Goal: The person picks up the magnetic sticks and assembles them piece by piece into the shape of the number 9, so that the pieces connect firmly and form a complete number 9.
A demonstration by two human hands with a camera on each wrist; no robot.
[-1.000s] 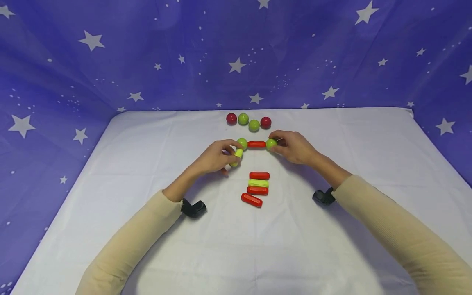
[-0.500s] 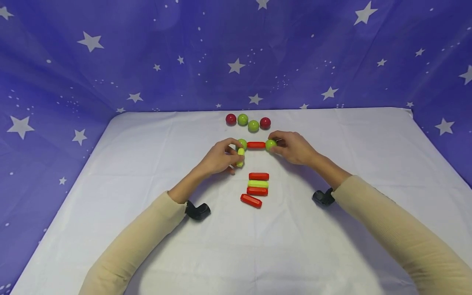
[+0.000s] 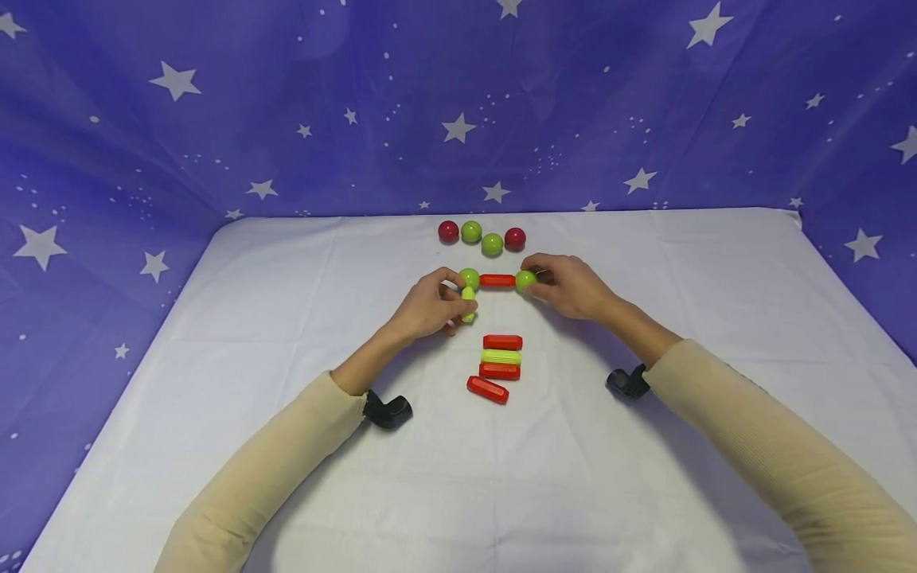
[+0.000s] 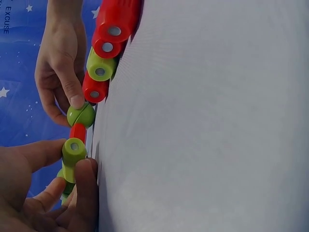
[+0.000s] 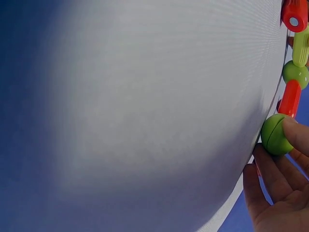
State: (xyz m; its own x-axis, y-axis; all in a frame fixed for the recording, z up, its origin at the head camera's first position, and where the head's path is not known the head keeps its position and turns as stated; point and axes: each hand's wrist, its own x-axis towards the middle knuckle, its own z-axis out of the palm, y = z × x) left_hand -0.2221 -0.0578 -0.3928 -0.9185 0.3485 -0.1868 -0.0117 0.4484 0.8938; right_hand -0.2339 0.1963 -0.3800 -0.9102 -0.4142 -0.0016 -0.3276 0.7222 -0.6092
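My left hand (image 3: 424, 305) pinches a yellow-green magnetic rod (image 3: 468, 305) that points toward me, its far end right at the left green ball (image 3: 469, 278). A round metal disc shows in the rod's near end in the left wrist view. From that ball a red magnetic rod (image 3: 497, 280) runs sideways to the right green ball (image 3: 526, 280). My right hand (image 3: 571, 286) holds this right ball between thumb and fingers; a seam line circles the ball (image 5: 276, 135) in the right wrist view.
Nearer me lie three red rods (image 3: 488, 389) and one yellow-green rod (image 3: 501, 357) in a loose stack. Behind the joined pieces sit two red balls (image 3: 448, 231) and two green balls (image 3: 492, 243). A white cloth (image 3: 530, 493) covers the table, with a blue star-patterned curtain (image 3: 401, 103) behind.
My left hand has shifted slightly right, and its yellow-green rod has swung from a slant to straight below the left ball. My right hand stays on the right ball.
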